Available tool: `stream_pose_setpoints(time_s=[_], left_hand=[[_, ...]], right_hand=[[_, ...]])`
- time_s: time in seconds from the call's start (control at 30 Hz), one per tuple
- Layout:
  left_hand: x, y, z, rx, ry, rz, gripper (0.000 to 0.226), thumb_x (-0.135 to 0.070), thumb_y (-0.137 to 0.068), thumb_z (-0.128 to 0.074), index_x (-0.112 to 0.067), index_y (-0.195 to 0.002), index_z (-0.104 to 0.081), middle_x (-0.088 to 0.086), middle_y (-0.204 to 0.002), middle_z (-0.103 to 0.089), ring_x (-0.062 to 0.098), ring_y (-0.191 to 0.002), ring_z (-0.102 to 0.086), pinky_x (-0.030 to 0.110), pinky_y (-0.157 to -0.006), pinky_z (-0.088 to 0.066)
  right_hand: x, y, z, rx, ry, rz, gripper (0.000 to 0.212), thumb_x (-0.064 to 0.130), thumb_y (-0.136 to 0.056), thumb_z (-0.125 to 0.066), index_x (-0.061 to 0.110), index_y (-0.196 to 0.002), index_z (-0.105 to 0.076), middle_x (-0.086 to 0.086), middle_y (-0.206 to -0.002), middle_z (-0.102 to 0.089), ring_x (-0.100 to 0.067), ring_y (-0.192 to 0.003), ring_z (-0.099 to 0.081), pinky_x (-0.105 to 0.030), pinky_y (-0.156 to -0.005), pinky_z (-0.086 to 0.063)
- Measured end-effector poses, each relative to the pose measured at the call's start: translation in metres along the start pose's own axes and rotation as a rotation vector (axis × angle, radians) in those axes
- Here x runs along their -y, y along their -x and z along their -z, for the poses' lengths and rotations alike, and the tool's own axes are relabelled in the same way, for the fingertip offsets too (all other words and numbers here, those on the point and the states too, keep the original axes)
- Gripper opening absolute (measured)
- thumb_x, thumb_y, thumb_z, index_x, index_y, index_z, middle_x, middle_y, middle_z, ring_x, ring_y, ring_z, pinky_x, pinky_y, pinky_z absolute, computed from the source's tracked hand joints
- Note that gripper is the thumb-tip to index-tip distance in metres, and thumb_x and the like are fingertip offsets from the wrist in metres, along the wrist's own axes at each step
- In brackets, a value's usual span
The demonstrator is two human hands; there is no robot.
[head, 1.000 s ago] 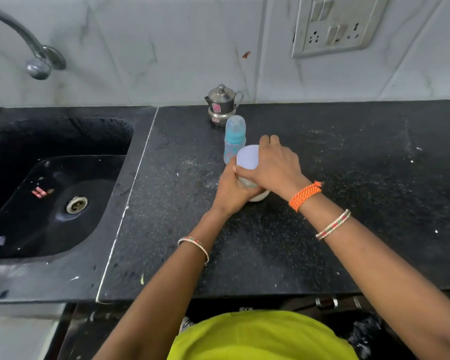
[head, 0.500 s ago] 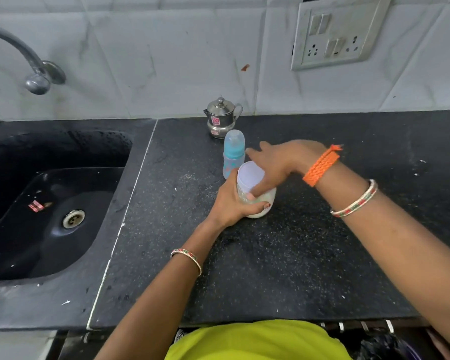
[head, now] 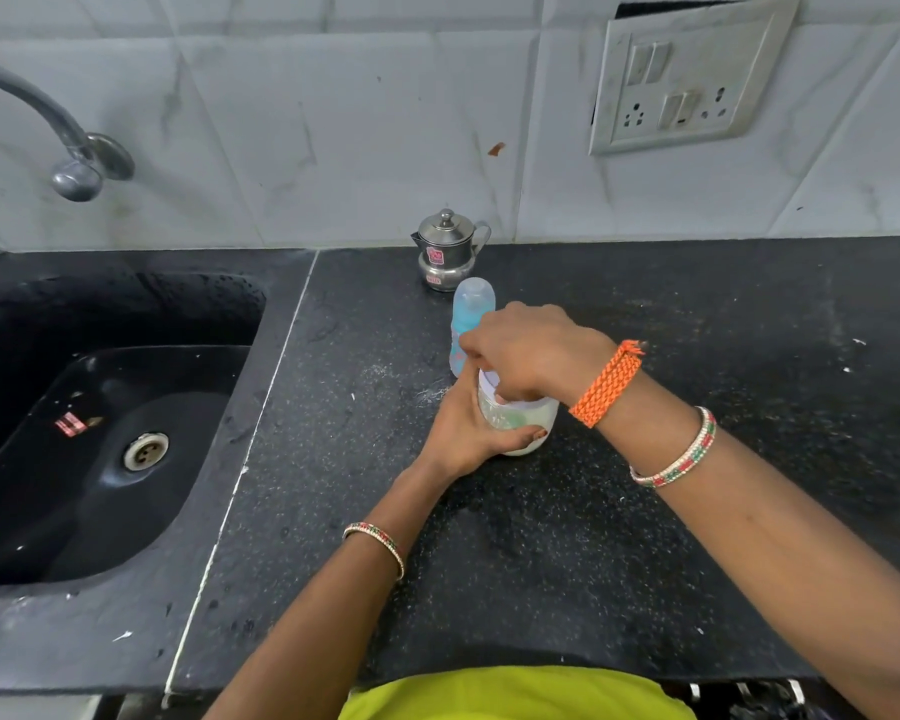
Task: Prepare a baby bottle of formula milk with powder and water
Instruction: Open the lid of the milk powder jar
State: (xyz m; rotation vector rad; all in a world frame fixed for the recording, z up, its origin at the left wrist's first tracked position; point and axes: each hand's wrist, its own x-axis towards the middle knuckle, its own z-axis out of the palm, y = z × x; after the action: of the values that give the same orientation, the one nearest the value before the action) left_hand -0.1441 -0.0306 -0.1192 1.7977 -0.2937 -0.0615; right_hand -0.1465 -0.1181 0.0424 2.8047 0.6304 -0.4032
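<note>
Left hand (head: 463,428) gripping powder jar (head: 520,426) mid-worktop (head: 645,537), right hand (head: 531,350) curled over its lid (head: 489,381), baby bottle (head: 468,324) just behind

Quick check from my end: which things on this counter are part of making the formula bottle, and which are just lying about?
In the job:
powder jar, held by left hand, right hand on its lid
baby bottle
steel pot, perhaps water

Lying about:
scraps in sink
tap
wall socket

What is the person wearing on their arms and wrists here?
Both forearms are bare, with no sleeves in view. The right wrist carries a braided orange thread band with a frayed end, and further up a thin white bangle with red and green marks. The left wrist has one similar thin bangle.
</note>
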Motion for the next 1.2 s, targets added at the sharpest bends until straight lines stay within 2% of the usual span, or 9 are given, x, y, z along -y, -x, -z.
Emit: stream_pose_setpoints(time_s=[0.13, 0.27, 0.43, 0.53, 0.67, 0.77, 0.97, 1.07, 1.2], left_hand=[[-0.001, 0.0, 0.0, -0.026, -0.007, -0.03, 0.073, -0.017, -0.059, -0.087, -0.044, -0.112, -0.044, -0.011, -0.112, -0.063, 0.009, -0.108, -0.061, 0.033, -0.094, -0.051], [-0.001, 0.002, 0.0, -0.02, -0.001, -0.028, 0.074, -0.025, -0.057, -0.085, -0.045, -0.114, -0.043, -0.01, -0.112, -0.063, 0.008, -0.106, -0.061, 0.032, -0.092, -0.051], [-0.001, 0.001, 0.0, -0.014, -0.006, -0.007, 0.082, -0.026, -0.055, -0.087, -0.04, -0.12, -0.039, -0.017, -0.112, -0.061, -0.001, -0.106, -0.059, 0.021, -0.092, -0.048], [0.001, 0.001, -0.001, -0.015, 0.0, -0.026, 0.08, -0.025, -0.057, -0.087, -0.037, -0.121, -0.04, -0.012, -0.116, -0.063, 0.004, -0.11, -0.06, 0.028, -0.095, -0.049], [0.002, 0.001, -0.001, -0.017, -0.011, -0.031, 0.072, -0.026, -0.058, -0.086, -0.028, -0.118, -0.045, -0.011, -0.113, -0.062, 0.01, -0.111, -0.059, 0.038, -0.096, -0.049], [0.001, 0.002, -0.001, -0.016, -0.017, -0.025, 0.074, -0.025, -0.058, -0.086, -0.024, -0.12, -0.046, -0.022, -0.109, -0.061, 0.005, -0.108, -0.059, 0.03, -0.092, -0.05], [-0.001, 0.003, -0.002, -0.034, -0.041, 0.01, 0.08, -0.03, -0.056, -0.087, -0.051, -0.114, -0.036, -0.024, -0.113, -0.057, -0.007, -0.108, -0.055, 0.014, -0.09, -0.045], [-0.002, 0.003, -0.001, -0.033, -0.044, -0.01, 0.077, -0.033, -0.057, -0.086, -0.049, -0.115, -0.037, -0.022, -0.114, -0.058, -0.005, -0.109, -0.056, 0.013, -0.089, -0.045], [-0.001, 0.003, -0.002, -0.022, -0.012, -0.024, 0.078, -0.033, -0.056, -0.084, -0.033, -0.122, -0.041, -0.014, -0.115, -0.061, 0.004, -0.111, -0.058, 0.026, -0.094, -0.048]], right_hand=[[-0.005, 0.002, -0.007, -0.084, -0.122, -0.176, 0.072, 0.055, -0.079, -0.065, 0.01, -0.129, -0.041, -0.012, -0.114, -0.049, -0.027, -0.097, -0.053, -0.034, -0.069, -0.037], [-0.008, -0.002, -0.016, -0.011, -0.136, -0.187, 0.06, 0.056, -0.083, -0.059, 0.009, -0.119, -0.051, -0.007, -0.104, -0.053, -0.021, -0.082, -0.048, -0.033, -0.067, -0.04], [-0.025, -0.013, -0.011, 0.3, -0.084, 0.068, 0.075, 0.018, -0.083, -0.066, 0.038, -0.143, -0.025, -0.005, -0.144, -0.039, -0.03, -0.122, -0.047, -0.045, -0.096, -0.044], [-0.026, -0.012, -0.014, 0.266, -0.137, 0.063, 0.083, 0.04, -0.085, -0.064, 0.038, -0.148, -0.01, -0.002, -0.16, -0.008, -0.036, -0.143, -0.019, -0.055, -0.11, -0.029], [-0.015, -0.002, -0.015, 0.004, -0.205, -0.231, 0.074, 0.065, -0.083, -0.053, 0.009, -0.13, -0.044, -0.013, -0.126, -0.05, -0.03, -0.103, -0.055, -0.036, -0.077, -0.044], [-0.012, 0.0, -0.015, 0.01, -0.184, -0.21, 0.064, 0.062, -0.085, -0.051, 0.009, -0.121, -0.052, -0.008, -0.103, -0.053, -0.022, -0.082, -0.05, -0.033, -0.067, -0.04], [-0.03, -0.007, -0.012, 0.276, -0.16, 0.074, 0.078, 0.013, -0.084, -0.064, 0.034, -0.146, -0.021, -0.007, -0.149, -0.032, -0.032, -0.136, -0.034, -0.047, -0.102, -0.04], [-0.033, -0.002, -0.008, 0.219, -0.204, 0.049, 0.085, 0.032, -0.087, -0.064, 0.03, -0.151, -0.008, -0.004, -0.16, -0.007, -0.033, -0.146, -0.007, -0.051, -0.114, -0.025], [-0.021, 0.007, -0.011, 0.024, -0.208, -0.226, 0.073, 0.067, -0.081, -0.052, 0.007, -0.122, -0.051, -0.012, -0.114, -0.054, -0.027, -0.094, -0.055, -0.034, -0.073, -0.043]])
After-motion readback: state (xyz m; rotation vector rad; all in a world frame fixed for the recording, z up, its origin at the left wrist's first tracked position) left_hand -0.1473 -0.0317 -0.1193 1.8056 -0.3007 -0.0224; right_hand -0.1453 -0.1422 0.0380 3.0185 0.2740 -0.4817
